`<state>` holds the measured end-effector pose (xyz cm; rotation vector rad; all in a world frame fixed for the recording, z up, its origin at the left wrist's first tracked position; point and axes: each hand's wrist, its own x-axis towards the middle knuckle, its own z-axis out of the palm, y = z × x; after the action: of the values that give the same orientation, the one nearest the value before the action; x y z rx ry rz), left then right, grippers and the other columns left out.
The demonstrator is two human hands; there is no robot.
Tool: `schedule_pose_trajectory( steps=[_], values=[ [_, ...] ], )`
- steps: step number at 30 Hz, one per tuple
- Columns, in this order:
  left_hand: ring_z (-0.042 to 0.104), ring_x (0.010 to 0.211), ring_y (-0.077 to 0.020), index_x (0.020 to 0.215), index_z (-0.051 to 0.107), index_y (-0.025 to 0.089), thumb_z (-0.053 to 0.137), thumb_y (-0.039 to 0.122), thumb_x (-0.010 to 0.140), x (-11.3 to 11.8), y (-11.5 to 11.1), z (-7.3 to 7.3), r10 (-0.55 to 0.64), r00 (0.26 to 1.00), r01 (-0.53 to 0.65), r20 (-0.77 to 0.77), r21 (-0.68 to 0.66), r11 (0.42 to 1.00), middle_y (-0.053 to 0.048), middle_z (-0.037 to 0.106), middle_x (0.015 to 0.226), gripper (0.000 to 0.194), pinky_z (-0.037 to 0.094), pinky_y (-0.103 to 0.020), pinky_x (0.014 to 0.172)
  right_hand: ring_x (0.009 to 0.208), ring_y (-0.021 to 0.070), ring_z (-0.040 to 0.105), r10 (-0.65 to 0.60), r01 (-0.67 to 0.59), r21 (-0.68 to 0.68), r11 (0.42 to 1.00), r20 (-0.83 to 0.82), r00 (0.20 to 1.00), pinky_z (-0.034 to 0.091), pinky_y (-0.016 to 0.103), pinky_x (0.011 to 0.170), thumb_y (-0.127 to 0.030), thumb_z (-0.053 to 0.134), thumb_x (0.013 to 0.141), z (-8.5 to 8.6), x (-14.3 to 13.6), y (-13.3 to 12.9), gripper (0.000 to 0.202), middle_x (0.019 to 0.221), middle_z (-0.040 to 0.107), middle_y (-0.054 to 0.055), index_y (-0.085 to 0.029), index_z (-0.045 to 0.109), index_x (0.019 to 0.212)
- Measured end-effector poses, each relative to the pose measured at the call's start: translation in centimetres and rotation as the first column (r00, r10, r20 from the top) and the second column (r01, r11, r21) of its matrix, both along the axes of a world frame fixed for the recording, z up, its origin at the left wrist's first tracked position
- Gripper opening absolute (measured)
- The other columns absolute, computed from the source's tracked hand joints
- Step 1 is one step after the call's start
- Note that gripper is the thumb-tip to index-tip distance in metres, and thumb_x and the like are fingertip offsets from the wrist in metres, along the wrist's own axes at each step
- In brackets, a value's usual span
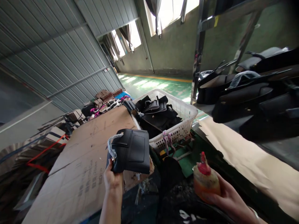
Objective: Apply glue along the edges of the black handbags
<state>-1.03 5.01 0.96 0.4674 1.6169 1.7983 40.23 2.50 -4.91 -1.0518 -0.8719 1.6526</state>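
My left hand (112,179) grips a small black handbag (133,149) by its lower left edge, holding it up over the near end of a cardboard sheet. The bag's handle (111,145) is wrapped in clear plastic and has gold-coloured fittings. At the lower right, my right hand (224,194) is closed around a squeeze bottle (206,180) with a red nozzle cap and orange contents. The bottle stands roughly upright, its nozzle pointing up, apart from the bag.
A white plastic basket (184,116) beyond the bag holds black bag pieces (158,116). Cardboard (93,149) covers the surface at left, with stacked pieces (53,137) alongside. At right, black bags (252,99) sit on a rack above brown paper (252,155).
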Motion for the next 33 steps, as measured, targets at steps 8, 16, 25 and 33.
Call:
schedule_pose_trajectory(
  steps=[8,16,25,33],
  values=[
    [0.045,0.135,-0.0302,0.124,0.052,0.021,0.073,0.024,0.072,-0.9,-4.8,0.4,0.148,0.962,-0.183,-0.229,-0.139,0.973,-0.015,0.052,0.142,0.056,0.041,-0.042,0.109,0.116,0.0350,0.063,0.021,-0.016,-0.051,0.999,0.085,0.996,0.051,0.044,0.101,-0.036,0.085,0.064,-1.0,0.1,-0.4,0.077,0.132,0.064,0.011,-0.025,0.056,0.134],
    [0.059,0.119,-0.0299,0.114,0.060,0.012,0.077,0.029,0.069,-3.3,-3.5,4.2,-0.190,0.925,0.079,-0.330,-0.321,0.944,-0.018,0.066,0.117,0.051,0.043,-0.041,0.103,0.111,0.0358,0.066,0.146,-0.138,-0.050,0.989,0.209,0.967,0.056,0.038,0.094,-0.036,0.087,0.060,-2.4,0.5,0.2,0.083,0.129,0.066,0.013,-0.021,0.053,0.134],
    [0.063,0.082,-0.0182,0.103,0.071,0.012,0.082,0.024,0.062,-4.6,-1.5,4.4,-0.517,0.834,0.432,-0.195,-0.353,0.830,-0.006,0.072,0.085,0.044,0.046,-0.028,0.077,0.100,0.0361,0.071,0.096,-0.053,-0.171,0.984,0.251,0.963,0.063,0.033,0.081,-0.032,0.088,0.052,-3.4,0.7,-0.5,0.079,0.118,0.073,0.009,-0.028,0.061,0.125],
    [0.060,0.070,-0.0150,0.096,0.072,0.008,0.087,0.023,0.064,-5.2,1.2,3.3,-0.543,0.839,0.533,-0.013,-0.176,0.828,-0.004,0.067,0.075,0.038,0.047,-0.025,0.065,0.102,0.0360,0.071,0.172,-0.125,-0.171,0.977,0.297,0.939,0.062,0.031,0.080,-0.035,0.089,0.049,-2.1,-0.6,0.2,0.080,0.118,0.073,0.009,-0.029,0.061,0.124]
  ],
)
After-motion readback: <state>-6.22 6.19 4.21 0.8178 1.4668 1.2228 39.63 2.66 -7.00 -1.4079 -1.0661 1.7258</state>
